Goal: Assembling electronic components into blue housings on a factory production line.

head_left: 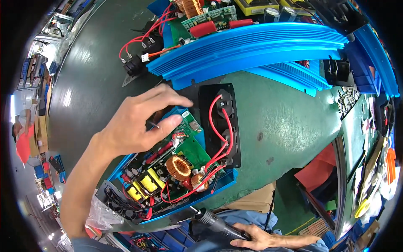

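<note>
My left hand [140, 119] hovers over the upper end of an open blue metal housing [228, 178], thumb and forefinger apart. A small dark pointed piece shows by its palm; I cannot tell whether the hand touches it. Inside the housing lies a green circuit board [197, 152] with a copper-wound ring coil [178, 167] and yellow transformers [149, 183]. Red wires run from the board to a black end panel [236, 157] with sockets, lying beside the housing. My right hand [257, 237], low near my lap, is closed around a black electric screwdriver [216, 224], its bit pointing up-left.
Blue finned housings [252, 44] lie across the far side of the green table [289, 122], with another circuit board [210, 19] behind. Loose screws [347, 101] are heaped at the right. A fan [113, 197] sits at the housing's lower left, beside clear plastic wrap [100, 216].
</note>
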{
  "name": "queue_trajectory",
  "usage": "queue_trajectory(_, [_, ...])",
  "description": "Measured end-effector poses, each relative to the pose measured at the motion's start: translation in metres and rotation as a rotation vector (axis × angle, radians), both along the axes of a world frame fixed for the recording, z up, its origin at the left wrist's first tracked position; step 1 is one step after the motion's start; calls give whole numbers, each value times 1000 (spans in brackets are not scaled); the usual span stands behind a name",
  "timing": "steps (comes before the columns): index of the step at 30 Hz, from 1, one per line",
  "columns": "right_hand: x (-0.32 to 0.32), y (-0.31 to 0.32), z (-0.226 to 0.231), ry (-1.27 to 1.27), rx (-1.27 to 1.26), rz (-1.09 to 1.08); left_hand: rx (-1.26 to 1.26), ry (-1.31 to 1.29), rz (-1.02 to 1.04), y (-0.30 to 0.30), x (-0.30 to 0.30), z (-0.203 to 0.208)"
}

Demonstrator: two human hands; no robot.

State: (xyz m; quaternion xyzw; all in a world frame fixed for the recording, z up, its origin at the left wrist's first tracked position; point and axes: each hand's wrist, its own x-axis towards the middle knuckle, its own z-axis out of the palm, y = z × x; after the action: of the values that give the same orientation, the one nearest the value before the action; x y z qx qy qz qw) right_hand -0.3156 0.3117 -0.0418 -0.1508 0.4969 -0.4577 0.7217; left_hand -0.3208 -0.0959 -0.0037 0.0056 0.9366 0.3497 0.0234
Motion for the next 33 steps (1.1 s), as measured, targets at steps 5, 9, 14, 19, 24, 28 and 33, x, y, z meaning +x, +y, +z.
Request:
queue_trajectory(5, [-1, -2, 0, -13, -12, 13, 59, 11, -86, -7, -4, -10])
queue_trajectory(9, [-2, -1, 7, 45, 59, 78, 77, -58, -68, -5, -9, -6])
queue_trajectory(14, [2, -2, 15, -52, 58, 3, 123, -27, -58, -4, -6, -10])
queue_trajectory(19, [10, 5, 8, -94, 92, 10, 141, -84, 52, 2, -1, 1])
queue_trajectory(24, [29, 20, -16, 9, -14, 75, -121, 151, 372, 20, 21, 27])
queue_trajectory(28, [17, 15, -16, 19, 38, 124, -333, 194, 299, 56, 85, 58])
queue_trajectory(33, [27, 25, -25, 38, -34, 35, -357, -45, 393, 128, 141, 57])
